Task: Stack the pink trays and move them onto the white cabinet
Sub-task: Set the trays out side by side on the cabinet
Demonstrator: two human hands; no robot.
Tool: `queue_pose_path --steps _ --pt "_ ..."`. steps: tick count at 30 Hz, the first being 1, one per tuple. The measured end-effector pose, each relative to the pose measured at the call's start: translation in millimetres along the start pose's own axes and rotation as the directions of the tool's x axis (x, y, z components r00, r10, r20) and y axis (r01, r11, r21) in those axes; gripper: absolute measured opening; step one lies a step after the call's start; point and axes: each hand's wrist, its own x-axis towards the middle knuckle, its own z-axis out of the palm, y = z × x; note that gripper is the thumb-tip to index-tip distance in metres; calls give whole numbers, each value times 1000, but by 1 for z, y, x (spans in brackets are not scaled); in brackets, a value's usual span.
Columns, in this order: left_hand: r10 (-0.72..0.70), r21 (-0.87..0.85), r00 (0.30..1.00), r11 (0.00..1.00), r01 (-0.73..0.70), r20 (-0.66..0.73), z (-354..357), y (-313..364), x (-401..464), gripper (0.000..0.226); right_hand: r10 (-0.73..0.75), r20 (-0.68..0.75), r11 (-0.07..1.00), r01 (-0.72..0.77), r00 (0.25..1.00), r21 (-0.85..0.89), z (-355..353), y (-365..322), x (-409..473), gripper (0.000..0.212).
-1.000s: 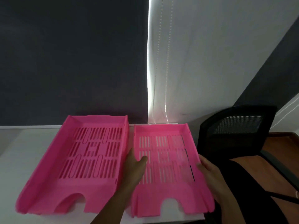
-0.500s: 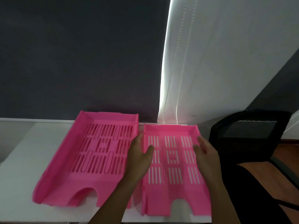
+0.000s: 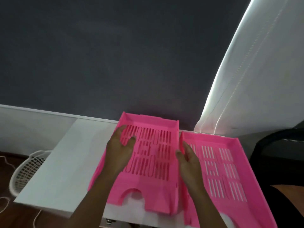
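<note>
Two pink slotted trays lie side by side on a white surface (image 3: 69, 163). The left tray (image 3: 153, 162) sits between my hands. My left hand (image 3: 119, 150) hovers over its left wall with fingers spread, holding nothing. My right hand (image 3: 189, 160) is at the gap between the two trays, next to the left tray's right wall, fingers apart. The right tray (image 3: 230, 170) lies flat beside it, its near end running off the bottom of the frame.
A white wire basket (image 3: 24, 171) stands on the dark floor at the lower left. A black office chair (image 3: 279, 145) is at the right. A dark wall and a white blind rise behind the surface.
Both hands have left the right tray and moved left to either side of the left tray. The view has swung left and tilted.
</note>
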Motion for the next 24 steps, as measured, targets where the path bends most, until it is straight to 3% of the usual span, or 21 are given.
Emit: queue_pose_path --steps 2,5,8,12,19,24 --pt "-22 117 1000 993 22 3 -20 -8 7 50 31 -1 999 -31 1000 4 13 4 -6 52" --pt "-166 232 981 963 139 102 -39 -24 14 67 77 3 997 -77 997 0 24 6 -12 51" --pt "-178 183 954 974 136 242 -47 -35 19 32 93 -29 995 -92 995 28 27 6 -13 48" --pt "-149 51 932 989 139 330 -61 -42 27 26 106 -89 992 -99 990 85 25 2 -15 44" --pt "-96 -44 963 993 111 253 -113 -49 43 26 32 -83 979 -14 996 205 73 -26 -25 56" --pt "-90 3 985 996 91 144 -184 -66 51 24 -5 26 980 0 1000 198 148 -37 -36 52"
